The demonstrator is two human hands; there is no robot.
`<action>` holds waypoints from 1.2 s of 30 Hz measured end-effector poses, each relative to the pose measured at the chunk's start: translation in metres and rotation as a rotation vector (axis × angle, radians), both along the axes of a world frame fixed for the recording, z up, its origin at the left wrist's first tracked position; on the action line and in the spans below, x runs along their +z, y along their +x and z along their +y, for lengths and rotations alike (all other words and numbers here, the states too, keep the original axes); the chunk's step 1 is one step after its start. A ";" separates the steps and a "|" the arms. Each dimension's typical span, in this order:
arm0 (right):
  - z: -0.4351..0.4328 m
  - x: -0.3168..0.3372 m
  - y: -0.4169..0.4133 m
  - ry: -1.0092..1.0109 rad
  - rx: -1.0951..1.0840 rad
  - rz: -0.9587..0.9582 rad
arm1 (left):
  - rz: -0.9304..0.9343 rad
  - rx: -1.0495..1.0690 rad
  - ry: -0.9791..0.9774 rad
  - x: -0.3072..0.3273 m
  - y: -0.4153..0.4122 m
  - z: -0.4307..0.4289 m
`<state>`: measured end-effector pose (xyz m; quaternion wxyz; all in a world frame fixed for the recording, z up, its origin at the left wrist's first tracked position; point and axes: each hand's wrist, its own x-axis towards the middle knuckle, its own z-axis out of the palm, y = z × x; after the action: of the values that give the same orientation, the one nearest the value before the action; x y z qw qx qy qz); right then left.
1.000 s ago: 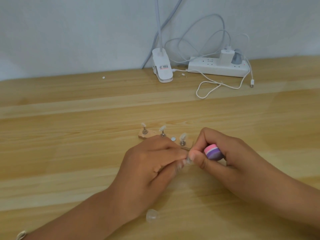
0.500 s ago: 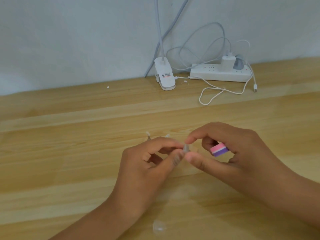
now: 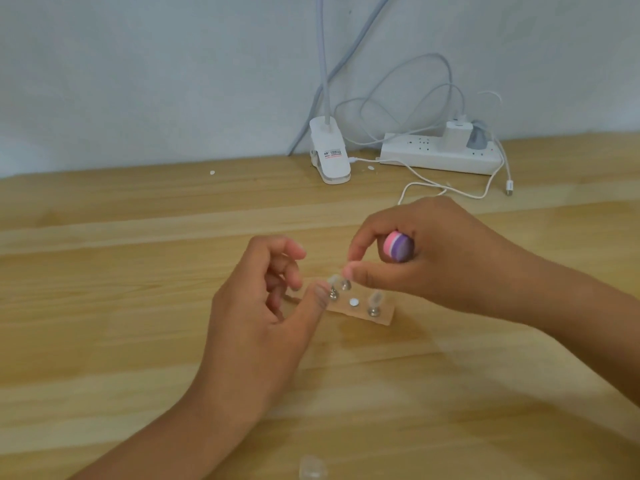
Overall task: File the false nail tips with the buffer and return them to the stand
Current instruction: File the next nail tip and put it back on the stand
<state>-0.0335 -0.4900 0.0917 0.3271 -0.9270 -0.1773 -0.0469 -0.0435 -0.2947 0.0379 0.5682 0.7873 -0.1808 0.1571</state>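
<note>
A small wooden stand lies on the table with a bare white round spot and clear false nail tips on metal pegs. One tip stands at its right end, and another is by my left thumb. My right hand curls round the pink and purple buffer. Its thumb and forefinger pinch a peg with a nail tip just above the stand. My left hand holds nothing, fingers loosely curled, and its thumb tip reaches the stand's left part, which it hides.
A loose clear nail tip lies at the near table edge. At the back stand a white lamp clip, a power strip with chargers, and a trailing white cable near the wall.
Both hands pinched one nail tip together before. My left hand has let go and drawn back, while my right hand has carried the tip over the stand.
</note>
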 end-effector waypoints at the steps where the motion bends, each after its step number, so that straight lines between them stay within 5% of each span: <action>1: 0.001 0.000 0.004 -0.060 -0.014 0.018 | -0.029 0.025 0.049 0.000 0.002 0.003; 6: 0.007 -0.006 0.010 -0.236 -0.038 0.060 | -0.137 0.144 0.418 0.001 0.014 0.016; 14: 0.003 -0.003 0.006 -0.287 -0.032 0.079 | -0.024 0.187 0.749 -0.002 0.023 0.022; 20: -0.006 -0.012 -0.008 -0.426 0.003 0.039 | 0.009 0.128 0.770 -0.003 0.022 0.021; 28: -0.028 -0.013 -0.020 -0.246 -0.061 -0.001 | 0.081 0.102 0.727 -0.001 0.018 0.021; 32: -0.035 -0.007 -0.032 -0.098 -0.045 -0.034 | -0.128 0.111 0.677 0.009 -0.002 0.012; 36: -0.030 -0.004 -0.048 -0.013 0.084 -0.103 | -0.223 -0.167 0.473 0.007 -0.026 -0.004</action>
<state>-0.0813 -0.5197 0.0876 0.3132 -0.9172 -0.2331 -0.0795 -0.0698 -0.2983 0.0447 0.3564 0.8582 -0.3381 0.1488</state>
